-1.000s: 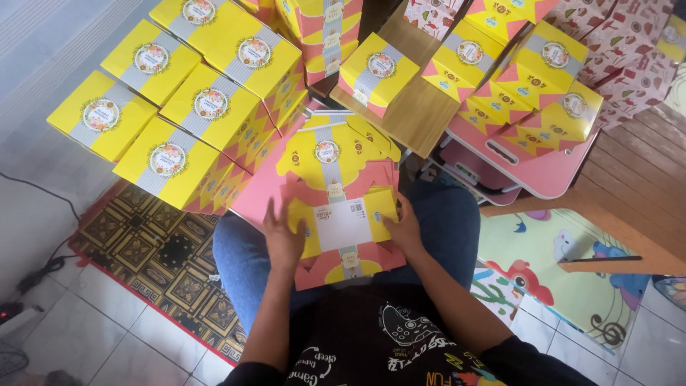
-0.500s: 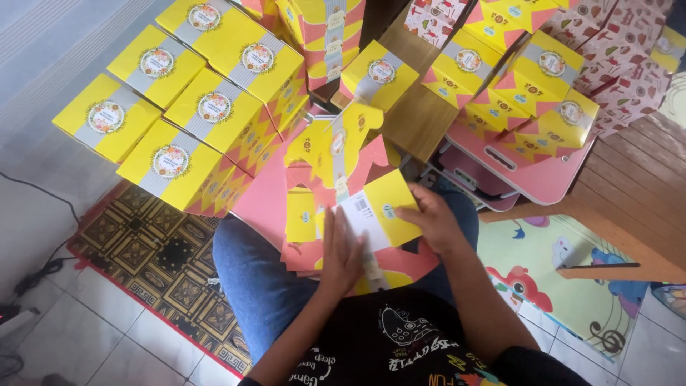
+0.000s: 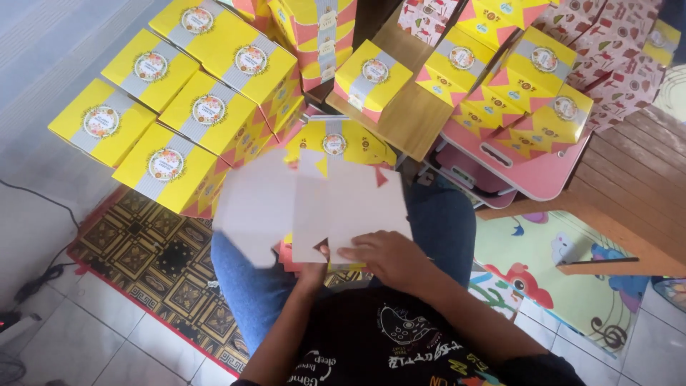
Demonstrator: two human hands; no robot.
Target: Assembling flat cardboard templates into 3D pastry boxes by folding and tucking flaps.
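Many finished yellow boxes [image 3: 207,111] are sitting stacked at 10–11 o'clock, w/ more at 1 o'clock. One flat box blank [image 3: 314,207], white side up, is lying over the lap: left hand [image 3: 312,271] pinching its near edge, right hand [image 3: 389,259] pressing flat, fingers spread. Not yet folded.

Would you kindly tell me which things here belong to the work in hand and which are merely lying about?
In hand:
- flat white cardboard box blank, plain side up
- left hand at its near edge
- right hand resting on it
- folded yellow cardboard boxes stacked nearby

Lying about:
- pink plastic folding table
- patterned floor mat
- black cable
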